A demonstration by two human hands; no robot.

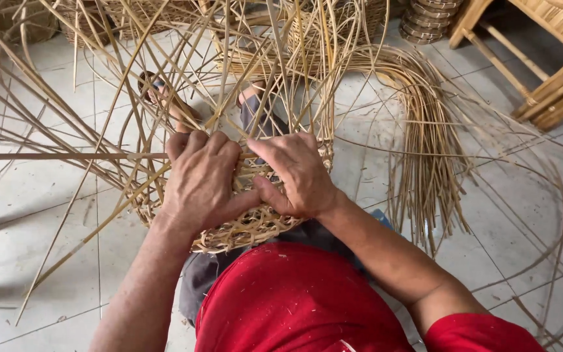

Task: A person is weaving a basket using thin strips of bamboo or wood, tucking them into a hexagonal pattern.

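Left hand knuckles-up, gripping woven basket rim; right hand curled beside it, pinching strand, thumbs touching.

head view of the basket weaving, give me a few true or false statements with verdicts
1. Both hands press on a half-woven rattan basket. True.
2. The left hand holds a pair of scissors. False: it holds no tool, its fingers curl over the basket's rim.
3. Loose rattan strips fan out from the basket and arch down to the tiled floor. True.
4. The person wears a blue shirt. False: the shirt is red.
5. The right hand rests on the floor. False: it lies on the basket, its thumb touching the left hand.
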